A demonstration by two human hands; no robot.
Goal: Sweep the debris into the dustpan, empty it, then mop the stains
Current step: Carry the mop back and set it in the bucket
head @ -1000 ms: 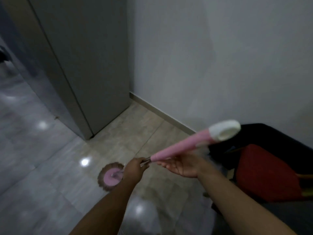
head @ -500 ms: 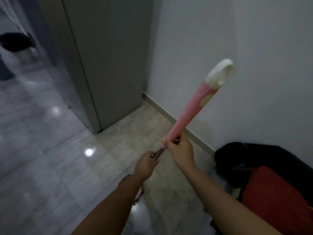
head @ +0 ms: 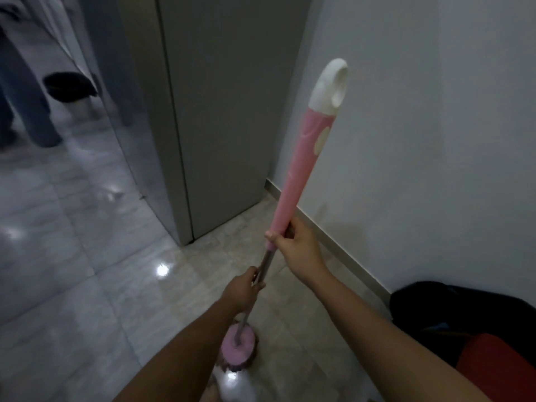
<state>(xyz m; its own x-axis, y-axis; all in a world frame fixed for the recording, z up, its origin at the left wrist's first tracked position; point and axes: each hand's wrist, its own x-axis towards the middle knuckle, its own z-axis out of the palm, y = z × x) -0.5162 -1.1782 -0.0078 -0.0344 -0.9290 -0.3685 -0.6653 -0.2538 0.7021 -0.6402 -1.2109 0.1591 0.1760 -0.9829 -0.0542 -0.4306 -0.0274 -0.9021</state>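
I hold a mop (head: 298, 172) with a pink grip and a white loop cap, nearly upright, leaning toward the white wall. My right hand (head: 295, 245) is shut on the bottom of the pink grip. My left hand (head: 242, 291) is shut on the thin metal pole just below it. The round pink mop head (head: 239, 351) rests on the glossy tiled floor (head: 87, 285) close to me, partly behind my left forearm. No dustpan or debris is in view.
A grey door or cabinet panel (head: 220, 111) stands ahead in the corner beside the white wall (head: 435, 140). A black bag (head: 464, 309) and a red object (head: 504, 369) lie at the lower right. Another person's legs (head: 26, 105) stand at the far left.
The mop has swung from nearly level to nearly upright. Its head came back across the floor toward me. My right hand closed around the pink grip.
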